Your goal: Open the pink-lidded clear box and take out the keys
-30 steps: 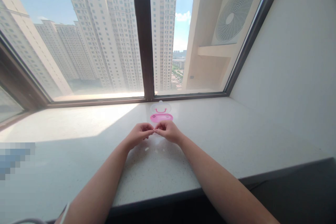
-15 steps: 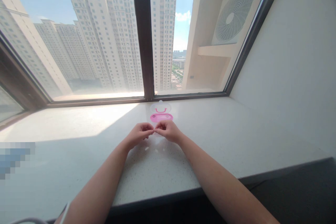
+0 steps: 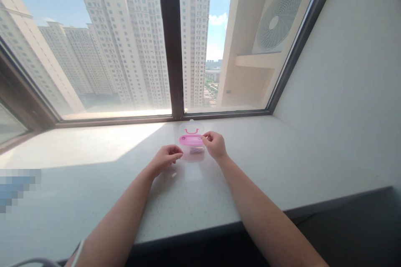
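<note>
A small see-through box [image 3: 192, 156] with a pink rim [image 3: 191, 140] stands on the pale sill, some dark small things inside it. Its clear lid [image 3: 191, 127], marked with a pink curved line, is raised at the back. My right hand [image 3: 215, 144] is at the right end of the pink rim, thumb and fingers pinched together; whatever is between them is too small to name. Left of the box, my left hand [image 3: 167, 157] hovers low over the sill with its fingertips pinched, and what they hold cannot be made out.
The speckled sill [image 3: 266, 167] runs up to a brown window frame [image 3: 177, 71]. A white wall [image 3: 338, 83] closes the right side. A blurred blue patch [image 3: 15, 187] lies at the left edge. The sill's dark front edge [image 3: 188, 235] is near my forearms.
My hands were together in front of the box, fingertips touching. My right hand has moved away, up and to the right, to the pink rim. My left hand has stayed nearly in place.
</note>
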